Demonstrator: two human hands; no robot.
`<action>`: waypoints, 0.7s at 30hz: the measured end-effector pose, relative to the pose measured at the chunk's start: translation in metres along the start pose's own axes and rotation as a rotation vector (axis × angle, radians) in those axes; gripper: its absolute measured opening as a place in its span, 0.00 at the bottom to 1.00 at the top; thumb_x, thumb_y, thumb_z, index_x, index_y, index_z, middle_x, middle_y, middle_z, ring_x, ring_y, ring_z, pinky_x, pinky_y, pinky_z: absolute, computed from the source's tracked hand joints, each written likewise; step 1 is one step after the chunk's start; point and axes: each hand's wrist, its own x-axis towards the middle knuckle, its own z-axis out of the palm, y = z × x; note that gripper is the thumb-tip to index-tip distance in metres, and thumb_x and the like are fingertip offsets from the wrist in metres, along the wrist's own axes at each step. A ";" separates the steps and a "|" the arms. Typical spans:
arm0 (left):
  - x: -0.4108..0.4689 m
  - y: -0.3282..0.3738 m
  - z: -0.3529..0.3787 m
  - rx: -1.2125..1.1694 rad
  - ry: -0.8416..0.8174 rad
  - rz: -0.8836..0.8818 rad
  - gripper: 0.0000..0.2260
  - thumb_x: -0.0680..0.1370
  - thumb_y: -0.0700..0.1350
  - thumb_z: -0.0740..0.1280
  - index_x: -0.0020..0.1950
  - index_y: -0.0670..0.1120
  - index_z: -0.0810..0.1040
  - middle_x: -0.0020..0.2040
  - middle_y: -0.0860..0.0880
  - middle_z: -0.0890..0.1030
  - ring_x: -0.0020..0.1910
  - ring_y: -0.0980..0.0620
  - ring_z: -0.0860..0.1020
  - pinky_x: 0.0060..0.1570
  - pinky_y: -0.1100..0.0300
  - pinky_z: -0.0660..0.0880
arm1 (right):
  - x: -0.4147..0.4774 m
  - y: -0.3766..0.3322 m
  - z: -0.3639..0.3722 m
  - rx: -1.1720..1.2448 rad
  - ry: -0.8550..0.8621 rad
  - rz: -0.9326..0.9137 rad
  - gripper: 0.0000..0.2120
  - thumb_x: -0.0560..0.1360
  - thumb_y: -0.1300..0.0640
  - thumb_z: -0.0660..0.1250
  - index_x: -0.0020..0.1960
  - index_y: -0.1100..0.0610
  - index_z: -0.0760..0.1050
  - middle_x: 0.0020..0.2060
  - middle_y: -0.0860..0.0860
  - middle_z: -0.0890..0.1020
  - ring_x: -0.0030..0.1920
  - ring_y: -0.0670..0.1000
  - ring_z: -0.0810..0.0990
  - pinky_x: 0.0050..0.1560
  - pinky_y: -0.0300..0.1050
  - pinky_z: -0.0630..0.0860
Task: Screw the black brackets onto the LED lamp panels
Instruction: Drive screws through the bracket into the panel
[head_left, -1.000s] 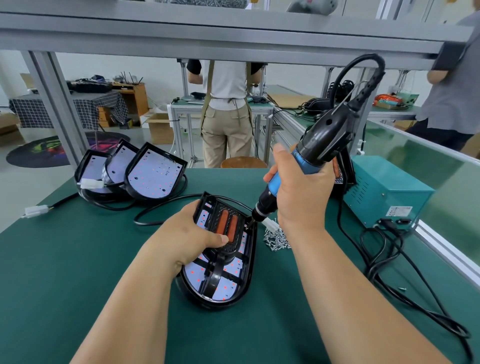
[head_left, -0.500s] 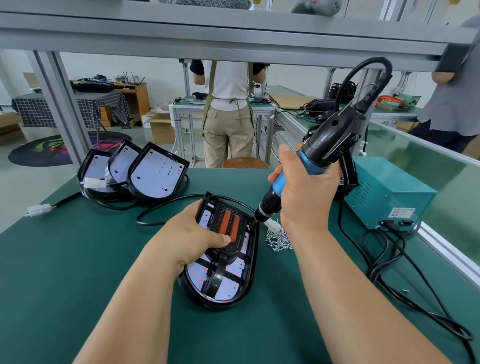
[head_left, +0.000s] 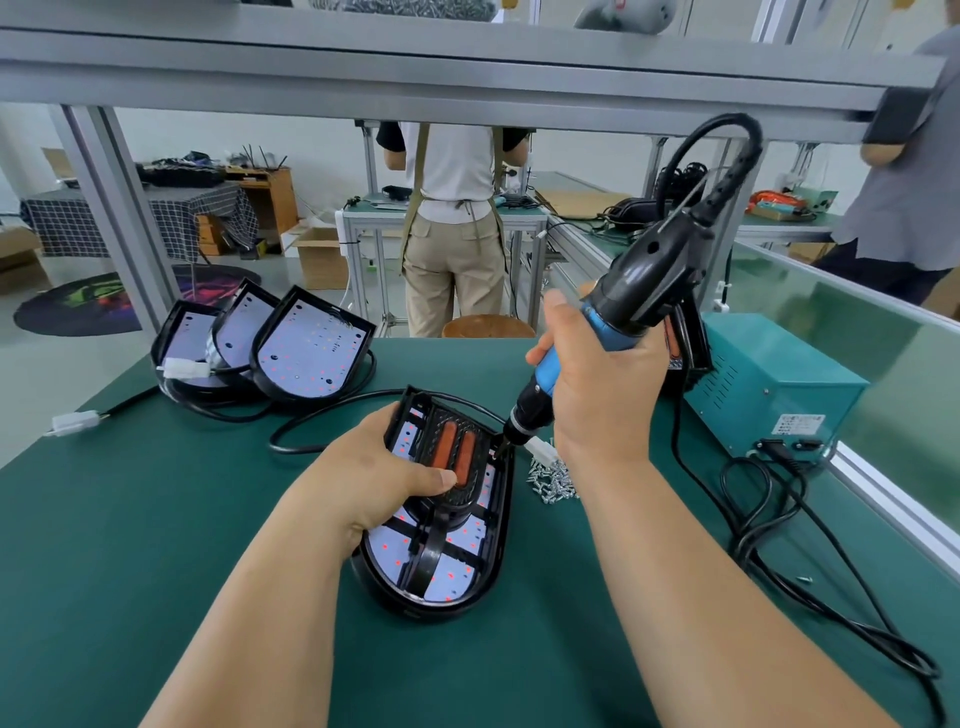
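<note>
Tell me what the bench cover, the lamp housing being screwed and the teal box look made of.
Bench cover: likely rubber or vinyl mat, matte green, no seams. Lamp housing: probably moulded plastic, glossy black, rounded rim with highlights. Teal box: apparently painted sheet metal, sharp folded edges, punched vent slots.

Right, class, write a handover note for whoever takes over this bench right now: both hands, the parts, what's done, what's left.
The left hand grips the lamp panel by its left edge, thumb on the black bracket lying inside it.
The right hand holds the electric screwdriver, bit down at the bracket's upper right edge.
The loose screws lie heaped on the green mat right of the panel.
Done: bracket seated; screws already in cannot be counted.
Left: finish this bracket, then the three panels leaning at the back left, which show no brackets.
</note>
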 end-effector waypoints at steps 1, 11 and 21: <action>0.000 -0.001 0.000 -0.033 0.003 -0.006 0.20 0.70 0.33 0.76 0.49 0.58 0.82 0.46 0.50 0.87 0.47 0.46 0.86 0.58 0.44 0.79 | 0.002 -0.001 -0.001 0.020 0.020 0.007 0.10 0.70 0.60 0.72 0.43 0.58 0.70 0.27 0.46 0.76 0.23 0.48 0.75 0.27 0.41 0.74; 0.007 0.001 0.017 0.159 0.309 -0.046 0.30 0.74 0.58 0.73 0.71 0.50 0.70 0.61 0.51 0.78 0.60 0.47 0.76 0.63 0.53 0.71 | 0.041 -0.017 -0.031 0.105 0.341 0.088 0.11 0.73 0.64 0.72 0.45 0.56 0.70 0.29 0.48 0.76 0.26 0.47 0.73 0.30 0.42 0.75; -0.013 0.013 0.107 1.132 0.284 0.416 0.08 0.77 0.47 0.63 0.53 0.54 0.79 0.52 0.55 0.78 0.58 0.49 0.70 0.59 0.46 0.48 | 0.052 -0.027 -0.049 0.094 0.457 0.092 0.11 0.73 0.65 0.72 0.45 0.56 0.69 0.27 0.46 0.76 0.26 0.47 0.73 0.32 0.42 0.77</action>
